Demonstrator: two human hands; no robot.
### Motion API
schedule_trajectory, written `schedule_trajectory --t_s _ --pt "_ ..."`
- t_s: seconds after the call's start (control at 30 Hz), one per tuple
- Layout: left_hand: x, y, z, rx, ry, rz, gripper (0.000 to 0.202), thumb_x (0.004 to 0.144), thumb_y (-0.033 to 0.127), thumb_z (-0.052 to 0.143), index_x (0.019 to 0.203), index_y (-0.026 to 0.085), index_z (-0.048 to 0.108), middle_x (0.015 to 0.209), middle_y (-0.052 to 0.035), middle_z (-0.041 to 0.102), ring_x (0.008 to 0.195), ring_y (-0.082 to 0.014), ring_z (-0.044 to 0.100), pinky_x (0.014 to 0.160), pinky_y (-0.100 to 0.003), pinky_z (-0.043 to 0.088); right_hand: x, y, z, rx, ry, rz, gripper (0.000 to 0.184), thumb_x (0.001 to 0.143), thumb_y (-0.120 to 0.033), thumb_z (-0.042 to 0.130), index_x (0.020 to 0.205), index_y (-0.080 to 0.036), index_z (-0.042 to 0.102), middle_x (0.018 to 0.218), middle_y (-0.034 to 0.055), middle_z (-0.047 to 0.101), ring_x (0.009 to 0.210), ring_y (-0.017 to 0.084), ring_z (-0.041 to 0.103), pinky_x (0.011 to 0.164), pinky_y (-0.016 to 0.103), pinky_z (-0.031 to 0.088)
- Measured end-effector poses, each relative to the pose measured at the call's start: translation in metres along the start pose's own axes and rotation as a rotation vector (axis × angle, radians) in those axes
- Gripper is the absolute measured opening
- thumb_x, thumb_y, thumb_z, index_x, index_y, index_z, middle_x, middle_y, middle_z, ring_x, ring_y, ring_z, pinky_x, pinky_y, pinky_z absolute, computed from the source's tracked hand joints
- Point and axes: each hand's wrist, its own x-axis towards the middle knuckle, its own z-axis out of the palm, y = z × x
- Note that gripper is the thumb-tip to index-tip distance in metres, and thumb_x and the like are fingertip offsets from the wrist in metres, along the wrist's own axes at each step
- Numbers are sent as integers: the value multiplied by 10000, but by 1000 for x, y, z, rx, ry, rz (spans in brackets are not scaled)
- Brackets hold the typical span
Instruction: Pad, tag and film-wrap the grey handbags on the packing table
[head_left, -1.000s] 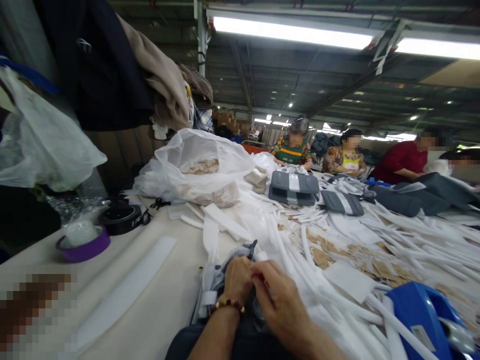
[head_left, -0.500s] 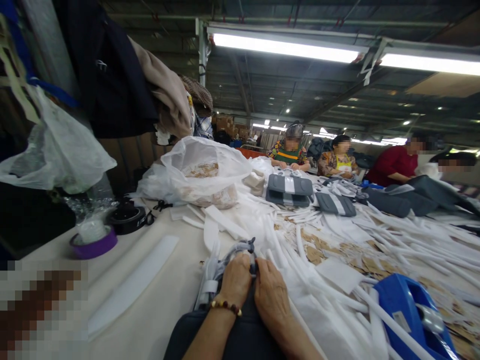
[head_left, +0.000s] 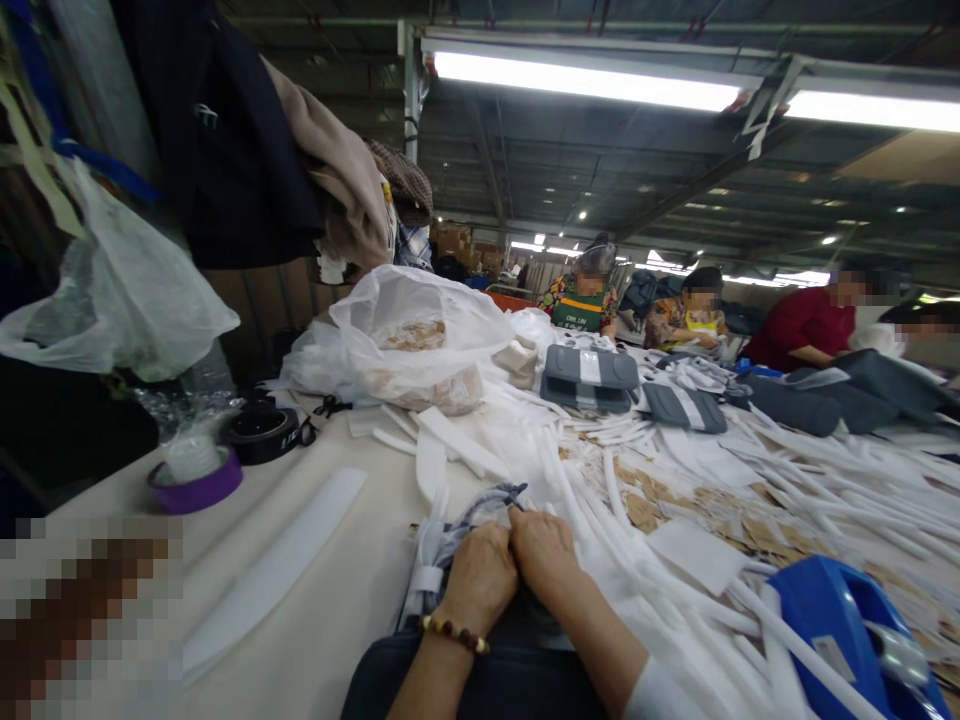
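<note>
My left hand (head_left: pixel 480 572), with a beaded bracelet at the wrist, is closed at the upper part of a dark navy bag (head_left: pixel 469 690). My right hand (head_left: pixel 546 552) is closed too, its knuckles against the left. Both pinch at a grey strap (head_left: pixel 480 508) that curves up just beyond the fingers; the gripped part is hidden behind the hands. White wrapping and a white band (head_left: pixel 424 580) lie along the bag's left side. The bag rests on the table right in front of me, partly covered by my forearms.
A long white strip (head_left: pixel 281 565) lies at left, near a purple tape roll (head_left: pixel 199 490) and a black tape roll (head_left: pixel 262 435). White tubes (head_left: pixel 660 590) and a blue tape dispenser (head_left: pixel 825 610) are at right. Beyond are a plastic bag (head_left: pixel 420 340), grey bags (head_left: pixel 589 370) and several people.
My right hand has risen and moved in against the left, its fingers now curled. The view has shifted a little, so most things appear slightly further right.
</note>
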Motion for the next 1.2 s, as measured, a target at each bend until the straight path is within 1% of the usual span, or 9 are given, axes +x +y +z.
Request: schedule_trajectory --t_s 0.2,0.33,0.43,0.57,0.63,0.73,0.83,1.0,1.2 --pt "5 -5 5 -81 82 -44 251 841 78 394 818 114 642 824 -131 665 811 -241 637 736 -333 462 11 7 10 48 36 0 239 809 -76 488 710 -129 699 755 140 702 768 251 671 655 294 450" --pt "9 -9 4 -186 232 -123 337 775 -31 328 975 81 575 963 -139 613 913 -204 586 844 -314 435 7 8 8 187 210 -25 228 874 -172 469 836 -183 693 803 58 671 761 173 640 670 243 446" --pt "11 -12 3 -268 297 -144 390 709 -53 375 1028 96 543 996 -117 595 941 -183 557 870 -295 423 2 8 7 289 325 -80 218 889 -193 453 881 -191 672 828 31 616 793 138 607 710 211 451" --pt "14 -16 2 -369 303 -121 189 657 4 502 724 169 565 831 -49 597 846 -190 556 799 -307 435 -4 7 9 509 542 -267 239 887 -215 433 769 -194 640 820 34 548 761 146 570 690 238 461" --pt "16 -17 1 -434 291 -98 142 676 58 529 608 181 541 739 -20 590 775 -179 554 754 -299 432 -6 8 10 617 598 -301 222 885 -232 416 784 -191 609 876 52 550 809 159 569 715 258 467" --pt "18 -20 0 -547 278 -60 125 711 130 527 610 186 573 666 12 597 727 -162 555 714 -278 424 -6 11 12 638 571 -98 171 854 -207 375 868 -182 544 927 77 583 873 181 574 762 296 472" --pt "17 -21 -1 -650 277 -43 110 725 157 503 668 183 593 660 24 612 681 -145 561 674 -255 422 -6 12 13 581 495 62 236 754 -96 358 913 -171 516 845 64 624 805 189 600 749 320 464" --pt "15 -22 -3 -754 301 -38 125 725 130 465 635 185 532 611 35 567 637 -132 543 639 -236 415 -7 2 9 476 306 61 467 620 -48 465 1063 -172 547 844 55 677 778 229 626 698 317 435" --pt "13 -22 -3 -847 283 3 141 716 77 471 635 188 506 626 32 560 648 -128 538 665 -239 432 -2 -5 1 484 250 54 477 685 -102 519 1161 -124 553 805 114 690 812 293 640 800 427 415"
